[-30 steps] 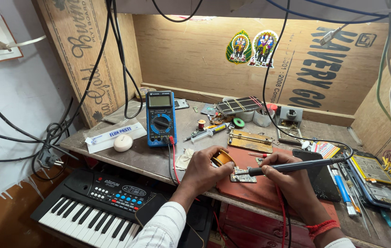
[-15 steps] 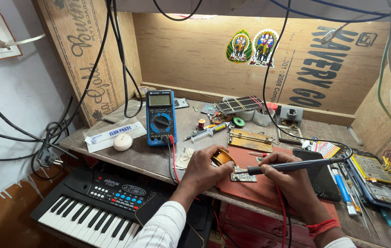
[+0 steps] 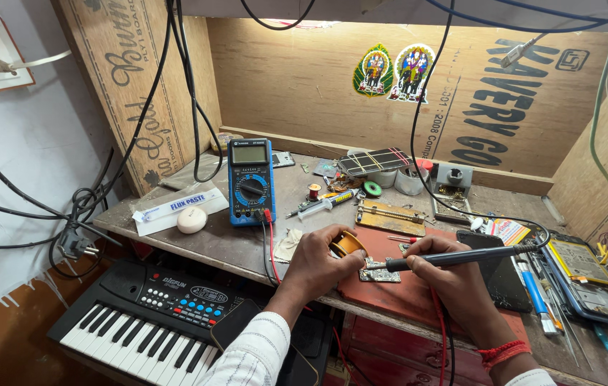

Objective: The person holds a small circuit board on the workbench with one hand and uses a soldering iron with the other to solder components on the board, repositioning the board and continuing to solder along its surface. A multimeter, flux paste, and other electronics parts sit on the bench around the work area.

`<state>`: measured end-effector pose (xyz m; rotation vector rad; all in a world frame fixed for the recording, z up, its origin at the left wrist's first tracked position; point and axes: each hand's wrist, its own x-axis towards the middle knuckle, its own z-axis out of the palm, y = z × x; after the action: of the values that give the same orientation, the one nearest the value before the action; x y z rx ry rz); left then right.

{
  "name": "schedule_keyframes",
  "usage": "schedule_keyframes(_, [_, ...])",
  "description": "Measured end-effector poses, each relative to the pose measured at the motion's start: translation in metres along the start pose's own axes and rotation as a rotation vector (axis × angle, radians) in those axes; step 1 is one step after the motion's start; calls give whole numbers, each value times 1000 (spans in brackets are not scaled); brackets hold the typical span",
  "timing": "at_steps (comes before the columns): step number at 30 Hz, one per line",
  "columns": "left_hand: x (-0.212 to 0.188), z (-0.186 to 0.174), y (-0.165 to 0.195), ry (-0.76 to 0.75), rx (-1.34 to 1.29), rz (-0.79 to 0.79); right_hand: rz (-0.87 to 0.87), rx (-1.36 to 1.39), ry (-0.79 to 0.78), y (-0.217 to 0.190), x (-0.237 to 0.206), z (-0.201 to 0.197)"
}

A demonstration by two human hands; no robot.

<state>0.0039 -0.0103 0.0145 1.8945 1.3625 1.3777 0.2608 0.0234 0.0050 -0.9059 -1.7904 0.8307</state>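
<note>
Two round tins [image 3: 398,179] stand at the bench's back, their contents hidden from me. My right hand [image 3: 454,275] clenches a soldering iron [image 3: 461,256], tip on the small circuit board [image 3: 381,270] lying on the red mat [image 3: 418,286]. My left hand [image 3: 322,263] pins the board's edge, fingers curled, covering part of it.

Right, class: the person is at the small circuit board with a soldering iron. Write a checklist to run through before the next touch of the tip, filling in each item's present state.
1. Left hand steadies the circuit board: ok.
2. Right hand grips the soldering iron by its handle: ok.
3. Tip rests on the intended joint: cannot tell, too small.
4. Solder spool close by the left hand: ok.
5. Board lies on the red mat: ok.
6. Multimeter leads apart from the board: ok.
</note>
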Motion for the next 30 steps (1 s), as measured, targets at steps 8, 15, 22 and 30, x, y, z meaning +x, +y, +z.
schedule_keyframes(8, [0,0,-1,0,1,6,3,-30,10,0,0,0])
schedule_keyframes(15, [0,0,-1,1,-7,14,17,-37,13,0,0,0])
schedule_keyframes(22, [0,0,0,-1,14,5,0,-4,15,0,0,1])
schedule_keyframes(30, [0,1,-4,7,-12,22,16,9,35,4,1,0])
